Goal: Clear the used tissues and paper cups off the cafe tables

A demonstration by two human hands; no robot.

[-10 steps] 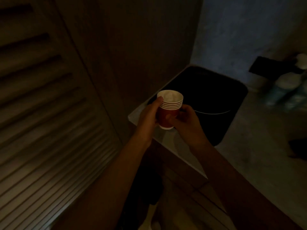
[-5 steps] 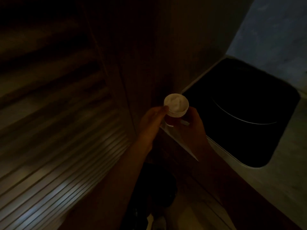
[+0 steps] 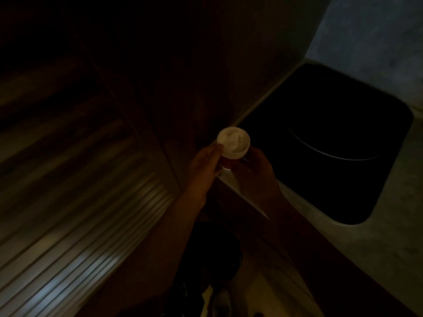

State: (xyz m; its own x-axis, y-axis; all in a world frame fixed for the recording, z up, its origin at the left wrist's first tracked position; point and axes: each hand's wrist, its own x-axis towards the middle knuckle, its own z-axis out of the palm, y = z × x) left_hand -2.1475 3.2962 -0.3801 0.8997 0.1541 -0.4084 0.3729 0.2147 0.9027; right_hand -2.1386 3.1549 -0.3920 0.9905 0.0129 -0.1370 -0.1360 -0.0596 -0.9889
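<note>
At far left, we recorded a louvred door (image 3: 75, 225) — slatted, dim, faint light on its lower slats. Next along stood a dark wooden panel (image 3: 183, 76), plain and unlit.

Item, centre: left hand (image 3: 204, 165), thumb laid against the rim and the fingers curled round the near side of the cup, gripping it. Item held: stack of paper cups (image 3: 233, 146), red-sided with a pale rim, upright, with crumpled white tissue (image 3: 234, 139) stuffed in the topmost cup. How many cups were nested we could not tell in that light. The stack was held in the air above the near corner of the pale countertop (image 3: 389, 236), just left of the opening.

Item: right hand (image 3: 254, 170), fingers wrapped about the lower far side of the stack; the fingertips themselves were lost in shadow, so we could not say how tightly they pressed.

At right: bin opening (image 3: 332, 143) — a dark rounded-rectangular cut-out in the countertop, a thin pale arc showing inside, contents not visible. Beyond it, a greyish wall (image 3: 377, 30).

Progress, as we judged it: cups and tissue collected and brought to the bin, not yet dropped. Whether any tables remained to be cleared, we had no means of seeing.
</note>
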